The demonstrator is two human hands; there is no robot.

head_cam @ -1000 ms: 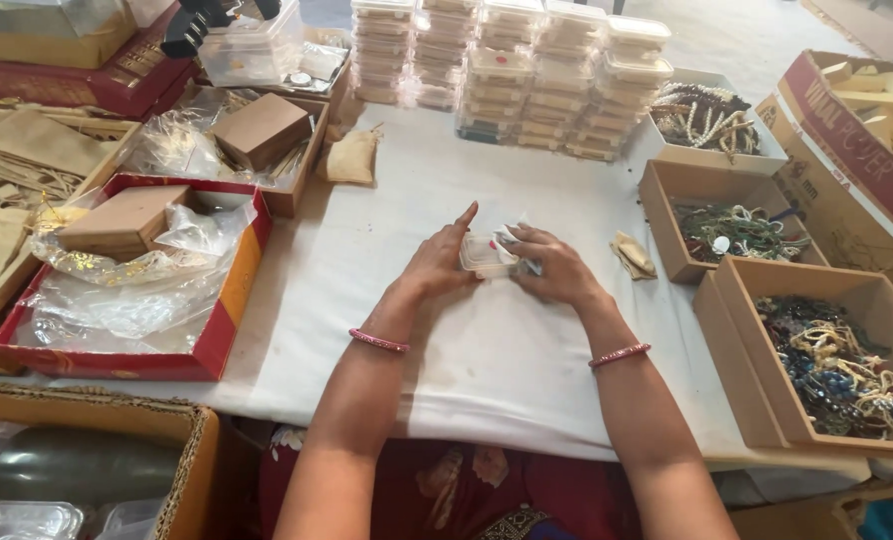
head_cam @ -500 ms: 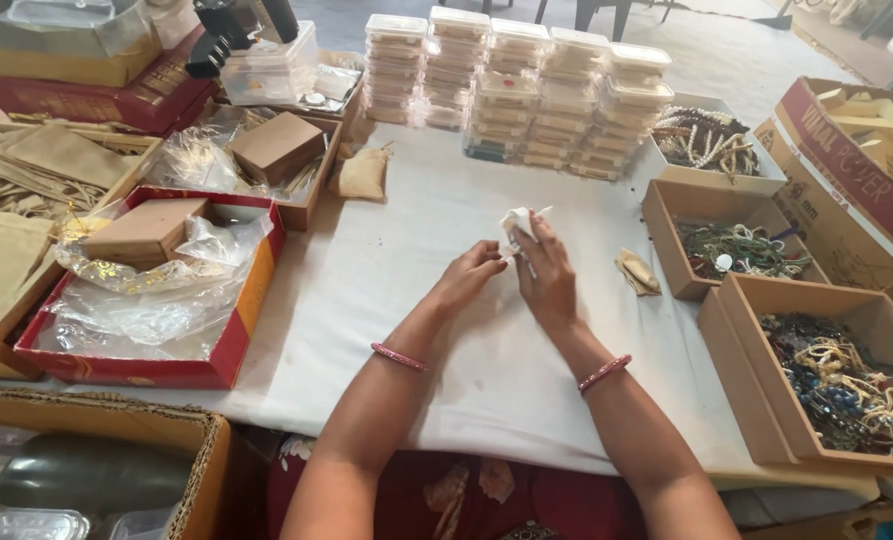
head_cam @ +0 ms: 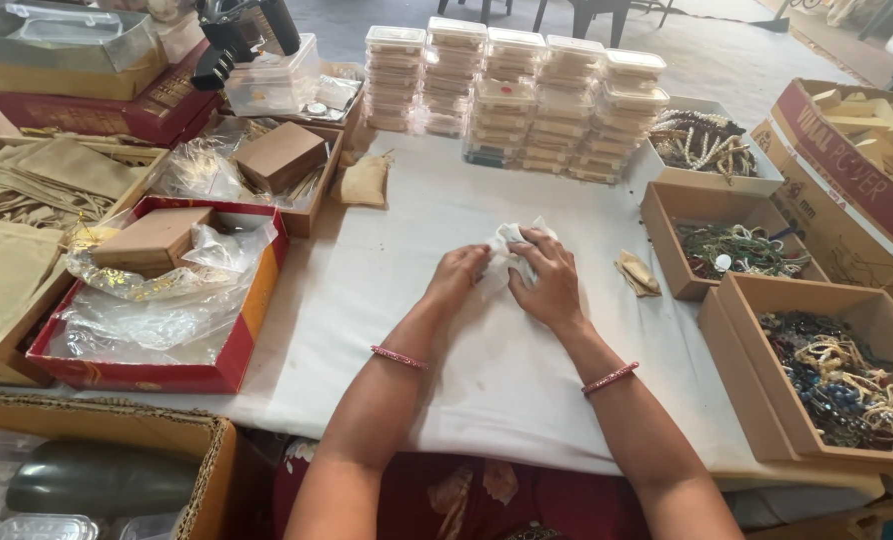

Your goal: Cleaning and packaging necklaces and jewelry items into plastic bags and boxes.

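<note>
A white cloth covered the table, and everything else sat on it or around its edge. At the left a red tray held crumpled clear plastic and a brown box; beyond it lay a wooden tray of tan pouches. On the right stood three open cardboard boxes of beaded jewellery, the nearest at the table's corner, the next behind it, and a white one with pale beads furthest back. Stacks of small clear plastic cases ran along the far edge, with a tan pouch just left of them and another small pouch near the right hand.

In the middle both hands met over a crumpled white tissue, which lay low against the cloth. The left hand had its fingers curled onto the tissue's left edge, pinching it. The right hand lay over the tissue's right side, fingers bent and gripping it, so most of the tissue was hidden. I could not tell whether anything was wrapped inside. Each wrist wore a pink bangle.
</note>
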